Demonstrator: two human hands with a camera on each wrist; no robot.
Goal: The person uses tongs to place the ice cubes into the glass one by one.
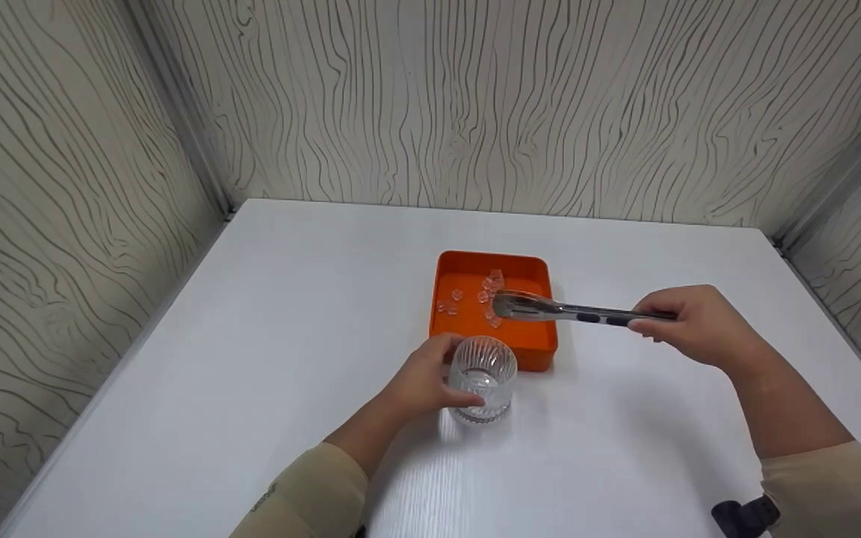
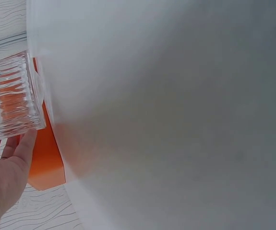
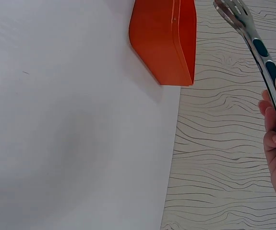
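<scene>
My left hand [image 1: 423, 381] grips a clear ribbed drinking glass [image 1: 483, 373] at the near edge of an orange tray [image 1: 535, 360]. In the left wrist view, the fingers [image 2: 27, 143] lie against the side of the glass [image 2: 13, 100]. My right hand [image 1: 692, 321] holds metal tongs [image 1: 595, 314] with dark grip pads by the handle. The heads of the tongs hang over the tray, close to several small clear cubes [image 1: 494, 280]. In the right wrist view the tong heads [image 3: 236, 12] lie near each other; whether they pinch a cube I cannot tell.
A white table [image 1: 288, 299] lies under everything. Wood-grain patterned panels [image 1: 430, 104] stand behind it and along both sides. A few more clear cubes [image 1: 451, 306] lie in the left part of the tray. A dark strap piece [image 1: 746, 517] sits by the right sleeve.
</scene>
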